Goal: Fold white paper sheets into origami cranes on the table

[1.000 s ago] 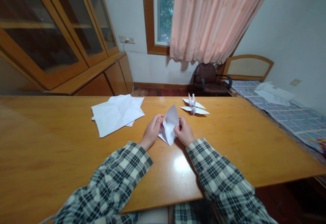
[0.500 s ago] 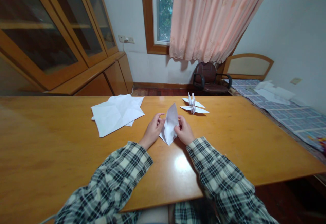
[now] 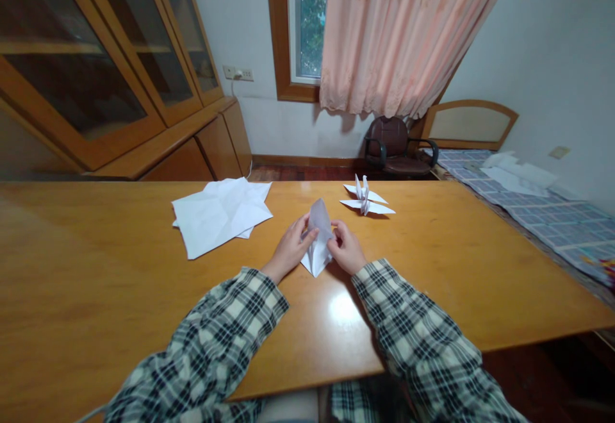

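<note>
Nearest to you, your black-and-white plaid sleeves (image 3: 225, 333) reach out over the glossy orange-brown wooden table (image 3: 144, 295). Just past the cuffs, your left hand (image 3: 291, 243) and right hand (image 3: 346, 251) pinch a partly folded white paper piece (image 3: 318, 250) from either side. The left thumb and fingers are closed on its left edge, the right fingertips on its right edge. The piece stands at the middle of the table between your hands, its lower tip touching the wood and a pointed flap tipped up and away from you.

By my reading it is about midway: it has creases and a sharp point, but no wings or neck show. Farther left lie a few loose creased white paper sheets (image 3: 218, 215), unfolded. Farther right sits a finished white paper crane (image 3: 365, 200), wings spread. Beyond the table stand a dark brown armchair (image 3: 396, 147) and a pink curtain (image 3: 398, 32).
</note>
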Motion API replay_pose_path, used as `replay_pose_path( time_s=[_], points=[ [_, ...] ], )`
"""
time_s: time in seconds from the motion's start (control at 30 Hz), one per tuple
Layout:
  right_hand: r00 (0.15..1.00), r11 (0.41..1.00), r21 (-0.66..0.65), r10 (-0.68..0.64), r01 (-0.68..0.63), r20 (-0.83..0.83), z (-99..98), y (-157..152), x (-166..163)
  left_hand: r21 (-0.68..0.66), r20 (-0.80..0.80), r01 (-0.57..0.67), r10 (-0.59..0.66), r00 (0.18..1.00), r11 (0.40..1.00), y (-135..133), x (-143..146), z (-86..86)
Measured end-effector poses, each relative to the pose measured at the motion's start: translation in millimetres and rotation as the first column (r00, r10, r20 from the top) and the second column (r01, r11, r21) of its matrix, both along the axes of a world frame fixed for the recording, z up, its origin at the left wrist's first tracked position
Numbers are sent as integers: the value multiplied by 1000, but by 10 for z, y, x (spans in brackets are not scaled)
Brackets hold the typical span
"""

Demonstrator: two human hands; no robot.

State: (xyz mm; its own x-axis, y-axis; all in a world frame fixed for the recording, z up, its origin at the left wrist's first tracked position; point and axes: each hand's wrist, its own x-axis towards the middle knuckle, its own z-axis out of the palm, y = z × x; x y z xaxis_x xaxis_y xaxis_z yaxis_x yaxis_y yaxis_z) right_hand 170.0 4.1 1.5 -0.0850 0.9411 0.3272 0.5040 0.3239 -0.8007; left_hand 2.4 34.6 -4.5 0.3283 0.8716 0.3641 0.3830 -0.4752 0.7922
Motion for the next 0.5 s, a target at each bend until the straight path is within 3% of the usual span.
replay_pose_path(
  time_s=[0.23, 0.5],
  points=[
    [1000, 1000, -9, 14, -14, -23, -4, 0, 4, -21, 30, -25, 26, 999, 999, -25, 16, 22],
    [999, 999, -42, 29, -30, -21, 16, -14, -6, 44, -59, -99, 102, 993, 994, -28, 10, 71]
  ],
)
